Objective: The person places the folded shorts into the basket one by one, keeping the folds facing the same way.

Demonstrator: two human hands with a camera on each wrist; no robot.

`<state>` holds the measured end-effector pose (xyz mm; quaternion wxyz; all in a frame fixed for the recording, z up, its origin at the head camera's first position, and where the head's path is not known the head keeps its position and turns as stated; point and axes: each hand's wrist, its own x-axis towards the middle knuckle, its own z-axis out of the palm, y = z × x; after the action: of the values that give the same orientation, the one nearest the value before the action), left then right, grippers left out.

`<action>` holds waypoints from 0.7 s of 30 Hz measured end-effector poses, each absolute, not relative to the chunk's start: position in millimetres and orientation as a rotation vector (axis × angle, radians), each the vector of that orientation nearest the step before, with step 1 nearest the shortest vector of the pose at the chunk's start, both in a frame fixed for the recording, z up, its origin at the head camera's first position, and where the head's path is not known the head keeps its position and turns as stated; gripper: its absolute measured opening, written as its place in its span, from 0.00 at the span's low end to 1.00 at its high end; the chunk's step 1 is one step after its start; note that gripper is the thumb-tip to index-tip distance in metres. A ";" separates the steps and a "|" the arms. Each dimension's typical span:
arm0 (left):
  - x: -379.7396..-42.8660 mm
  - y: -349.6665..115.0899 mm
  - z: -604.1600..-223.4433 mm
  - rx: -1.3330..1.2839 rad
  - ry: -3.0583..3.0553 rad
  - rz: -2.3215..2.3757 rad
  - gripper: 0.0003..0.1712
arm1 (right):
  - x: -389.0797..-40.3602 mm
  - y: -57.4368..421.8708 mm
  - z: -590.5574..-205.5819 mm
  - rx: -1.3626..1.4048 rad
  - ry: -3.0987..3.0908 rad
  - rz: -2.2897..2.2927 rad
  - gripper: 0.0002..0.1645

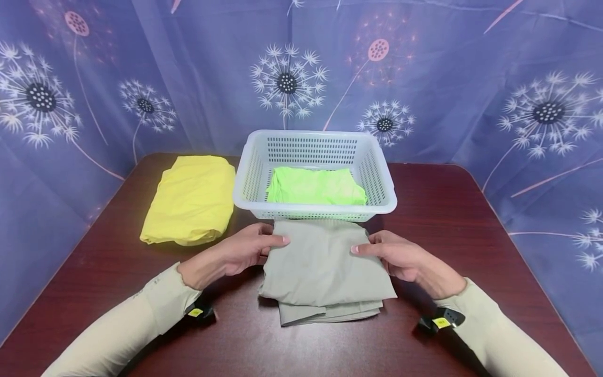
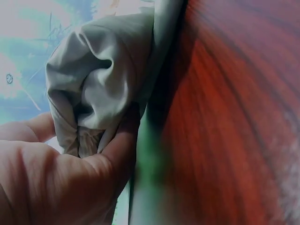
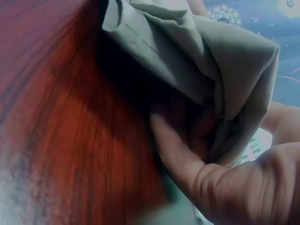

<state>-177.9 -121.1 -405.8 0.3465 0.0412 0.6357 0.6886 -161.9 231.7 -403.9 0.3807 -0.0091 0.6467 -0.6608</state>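
A folded grey garment is held between my two hands just in front of the basket, its far edge close to the basket's front wall. My left hand grips its left side, thumb on top and fingers beneath; the left wrist view shows the bunched grey cloth inside that grip. On the opposite side my right hand holds the edge the same way, with fingers under the layered folds in the right wrist view. A lower flap of the garment hangs out toward the near side.
A pale plastic basket with slotted walls stands at the back, holding a folded bright green cloth. Left of it lies a folded yellow cloth. All are on a dark red wooden table, before a blue dandelion-print curtain.
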 end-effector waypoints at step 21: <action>-172.9 -123.0 -398.6 0.209 1.650 1.739 0.25 | -153.7 225.3 -395.7 -0.056 1.592 -1.760 0.16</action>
<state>-172.9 -123.0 -398.6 0.3593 0.0810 0.6399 0.6744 -153.7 225.3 -395.7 0.3745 -0.0219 0.6218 -0.6875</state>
